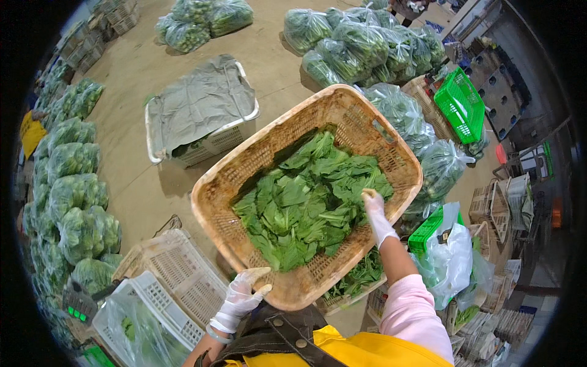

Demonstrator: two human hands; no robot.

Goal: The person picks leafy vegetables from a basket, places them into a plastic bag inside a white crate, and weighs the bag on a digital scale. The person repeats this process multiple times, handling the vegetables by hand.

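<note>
Tilted in front of me is a worn orange-brown plastic basket (316, 293) with slotted walls. A loose heap of green leafy vegetables (298, 202) covers much of its bottom. My left hand (243, 293), in a thin whitish glove, grips the basket's rim at the near left corner. My right hand (377, 213), gloved alike, is over the right side of the greens with its fingers curled. Whether a leaf is between those fingers cannot be made out. Beneath the basket's near right side, another crate (351, 300) of leafy greens is partly hidden.
A cloth-covered white crate (202, 110) stands beyond the basket. Pale crates (174, 275) are at near left. Clear bags of greens (78, 192) line the left; more bags (353, 41) are piled at back right. Green crates (458, 108) and a white plastic bag (447, 261) are right.
</note>
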